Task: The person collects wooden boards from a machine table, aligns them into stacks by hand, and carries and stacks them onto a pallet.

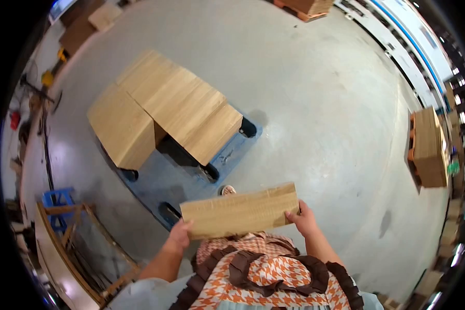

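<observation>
A long brown cardboard piece [240, 211], flat-faced and slightly bowed, is held level in front of my waist. My left hand [181, 233] grips its left end, with the thumb over the near face. At the right end, my right hand [300, 219] is closed on the edge, its thumb also on the face. Just beyond it, stacks of similar brown cardboard [178, 103] lie on a blue plastic pallet [155, 178]. The stack on the left [121, 126] stands at an angle to the others. How many layers I hold cannot be made out.
A wooden-framed bench [70, 253] and a blue stool [59, 199] stand at my left. On the right, another cardboard stack [430, 147] rests on an orange pallet. A long white machine [398, 41] runs along the upper right. Grey floor [320, 103] surrounds the blue pallet.
</observation>
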`<state>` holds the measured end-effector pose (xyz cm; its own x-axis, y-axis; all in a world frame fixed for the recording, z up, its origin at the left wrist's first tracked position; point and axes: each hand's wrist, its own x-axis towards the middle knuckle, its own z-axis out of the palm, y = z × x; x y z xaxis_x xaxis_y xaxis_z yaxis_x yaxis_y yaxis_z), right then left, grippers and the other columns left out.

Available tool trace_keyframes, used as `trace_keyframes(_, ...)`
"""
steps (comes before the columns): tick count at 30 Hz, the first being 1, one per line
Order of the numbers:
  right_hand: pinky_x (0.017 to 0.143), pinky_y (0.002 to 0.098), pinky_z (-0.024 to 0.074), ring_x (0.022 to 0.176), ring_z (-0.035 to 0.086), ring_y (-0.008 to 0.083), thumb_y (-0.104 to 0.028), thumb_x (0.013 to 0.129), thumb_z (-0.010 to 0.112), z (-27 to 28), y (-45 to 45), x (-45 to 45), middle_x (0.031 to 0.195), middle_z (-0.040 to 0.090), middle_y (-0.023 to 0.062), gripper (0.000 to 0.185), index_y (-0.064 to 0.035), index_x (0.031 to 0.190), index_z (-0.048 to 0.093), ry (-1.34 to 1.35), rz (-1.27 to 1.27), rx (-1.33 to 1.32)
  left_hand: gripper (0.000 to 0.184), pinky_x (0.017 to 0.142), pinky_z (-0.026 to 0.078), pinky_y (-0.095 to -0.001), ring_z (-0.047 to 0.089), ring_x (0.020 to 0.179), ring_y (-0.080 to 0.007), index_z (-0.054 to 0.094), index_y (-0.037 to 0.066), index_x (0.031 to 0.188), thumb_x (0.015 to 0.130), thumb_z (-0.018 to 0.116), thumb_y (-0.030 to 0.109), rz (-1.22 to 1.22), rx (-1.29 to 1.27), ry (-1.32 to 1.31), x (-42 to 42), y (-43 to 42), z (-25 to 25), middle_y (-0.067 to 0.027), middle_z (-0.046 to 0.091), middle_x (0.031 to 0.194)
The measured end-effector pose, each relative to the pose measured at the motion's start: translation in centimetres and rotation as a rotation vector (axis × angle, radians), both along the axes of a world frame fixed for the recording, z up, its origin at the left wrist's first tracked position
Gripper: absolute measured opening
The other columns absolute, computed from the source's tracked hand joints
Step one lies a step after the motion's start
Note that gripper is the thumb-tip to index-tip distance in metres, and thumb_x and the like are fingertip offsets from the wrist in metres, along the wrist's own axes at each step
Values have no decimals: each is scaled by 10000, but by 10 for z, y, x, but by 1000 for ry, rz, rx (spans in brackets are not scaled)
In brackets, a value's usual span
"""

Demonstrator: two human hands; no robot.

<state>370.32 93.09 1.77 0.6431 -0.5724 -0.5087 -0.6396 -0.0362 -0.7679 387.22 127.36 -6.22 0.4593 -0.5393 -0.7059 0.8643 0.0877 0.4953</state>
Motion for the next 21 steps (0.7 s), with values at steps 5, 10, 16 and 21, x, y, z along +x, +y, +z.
trace_keyframes(5,774,297,445,890,545,174,-26,731,617,-16,-100,114,989,571,103,461,-1,1155,439,-69,-45,173,427,886,367,-366,460,1061,-215,361,56,1222,832,512,139,62,36,33,79,-80,0,-63,474,1169)
trace_keyframes(10,830,299,412,943,517,181,-11,726,614,-55,-148,228,1024,553,107,479,6,1168,429,-33,-5,260,416,886,367,-360,455,1068,-221,359,63,1221,835,507,106,212,73,78,125,-113,-28,-60,465,1178)
trace_keyframes(16,849,307,401,970,503,200,-31,735,617,-164,-183,351,1046,536,122,502,3,1183,393,147,288,363,494,887,365,-351,454,1063,-238,363,51,1213,755,546,19,519,329,149,166,-137,-85,-84,476,1154)
trace_keyframes(21,863,320,389,1010,488,216,-59,735,617,-255,-195,427,1074,525,135,525,-18,1201,377,262,506,315,522,907,345,-335,441,1069,-221,354,63,1232,753,555,24,684,402,243,188,-154,-171,-70,473,1159)
